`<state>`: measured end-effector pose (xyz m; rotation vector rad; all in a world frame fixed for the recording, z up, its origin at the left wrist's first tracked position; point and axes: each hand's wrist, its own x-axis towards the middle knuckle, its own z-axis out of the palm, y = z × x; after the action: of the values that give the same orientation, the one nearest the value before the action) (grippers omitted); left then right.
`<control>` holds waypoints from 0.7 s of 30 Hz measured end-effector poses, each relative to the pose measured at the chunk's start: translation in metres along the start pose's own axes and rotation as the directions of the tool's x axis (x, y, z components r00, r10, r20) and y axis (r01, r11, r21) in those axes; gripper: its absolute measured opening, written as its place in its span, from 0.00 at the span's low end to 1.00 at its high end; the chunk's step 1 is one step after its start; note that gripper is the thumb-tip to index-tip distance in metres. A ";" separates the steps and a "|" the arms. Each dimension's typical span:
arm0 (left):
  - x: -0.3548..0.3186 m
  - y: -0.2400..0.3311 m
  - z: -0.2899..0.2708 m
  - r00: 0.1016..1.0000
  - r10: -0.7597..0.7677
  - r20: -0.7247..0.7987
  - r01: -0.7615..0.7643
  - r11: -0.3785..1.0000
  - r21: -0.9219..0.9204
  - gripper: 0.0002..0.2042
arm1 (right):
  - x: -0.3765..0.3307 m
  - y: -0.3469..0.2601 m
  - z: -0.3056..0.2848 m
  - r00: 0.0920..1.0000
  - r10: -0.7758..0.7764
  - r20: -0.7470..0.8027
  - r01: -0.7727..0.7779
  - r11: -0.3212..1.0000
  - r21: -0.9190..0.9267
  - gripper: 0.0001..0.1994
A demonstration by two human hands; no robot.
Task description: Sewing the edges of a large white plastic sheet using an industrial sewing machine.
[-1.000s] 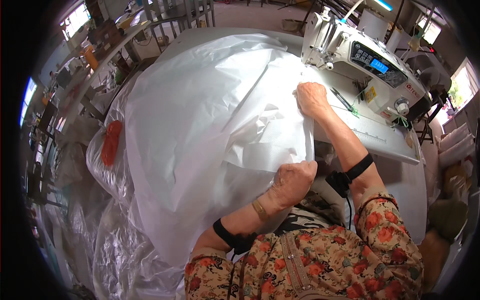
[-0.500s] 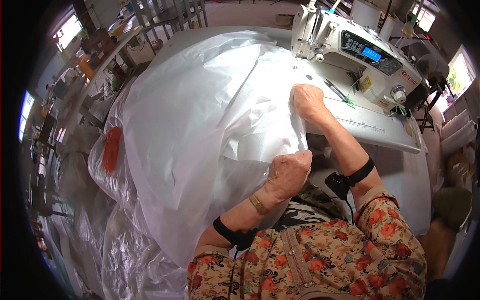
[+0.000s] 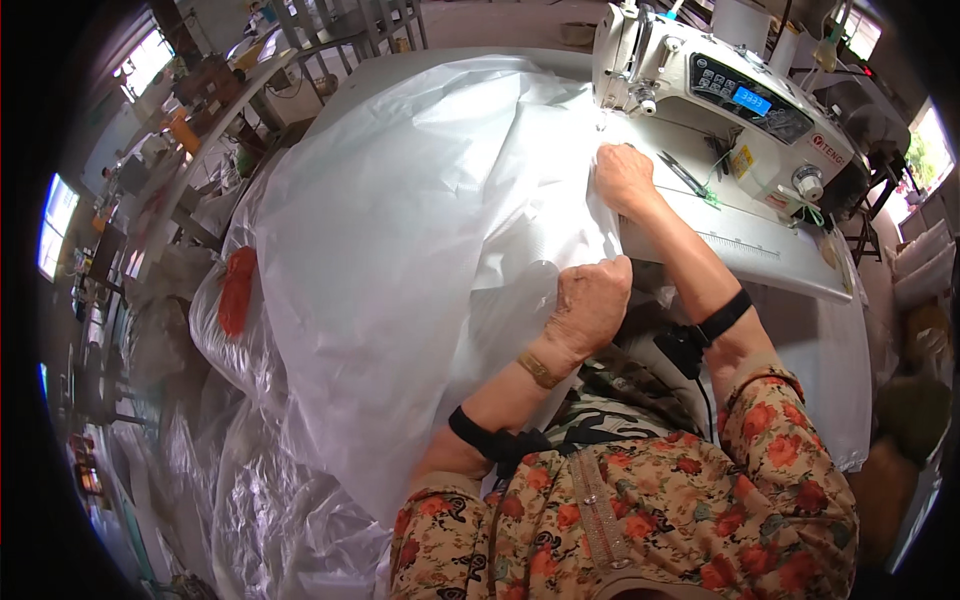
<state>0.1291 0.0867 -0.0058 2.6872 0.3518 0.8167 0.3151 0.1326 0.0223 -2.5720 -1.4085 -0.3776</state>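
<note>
A large sheet of white translucent plastic fabric spreads over the table and drapes down at the left. My right hand is closed on its right edge, close to the needle area of a white sewing machine. Lower along the same edge, my left hand grips the fabric in a fist. Between the two hands the edge runs fairly straight. The machine's needle stands just beyond my right hand, and the fabric's far right corner lies by it.
On the machine bed lie dark thread snips with green thread beside them. A ruler scale marks the bed's front. At the left, an orange-red bundle rests on crumpled clear plastic. Grey chair-like frames stand behind the table.
Both hands have moved away from me toward the needle, carrying the fabric's edge along. My left hand has come nearer to the right one. The whole view has shifted slightly.
</note>
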 end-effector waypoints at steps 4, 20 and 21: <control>-0.010 0.022 0.000 0.976 0.158 -0.151 -0.154 0.987 0.037 0.02 | -0.020 -0.004 -0.004 0.999 0.010 -0.049 -0.010 1.000 0.003 0.06; -0.100 -0.065 0.061 0.852 -0.357 0.382 0.423 0.901 -0.101 0.14 | -0.021 -0.008 -0.005 0.999 -0.017 -0.029 0.020 0.994 0.109 0.06; -0.099 -0.069 0.053 0.853 -0.340 0.395 0.403 0.911 -0.086 0.14 | -0.022 -0.012 -0.004 1.000 -0.018 -0.021 0.021 0.989 0.146 0.07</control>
<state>0.0695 0.1070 -0.1218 2.4277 0.6521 0.2013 0.2928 0.1203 0.0197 -2.4333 -1.4007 -0.2900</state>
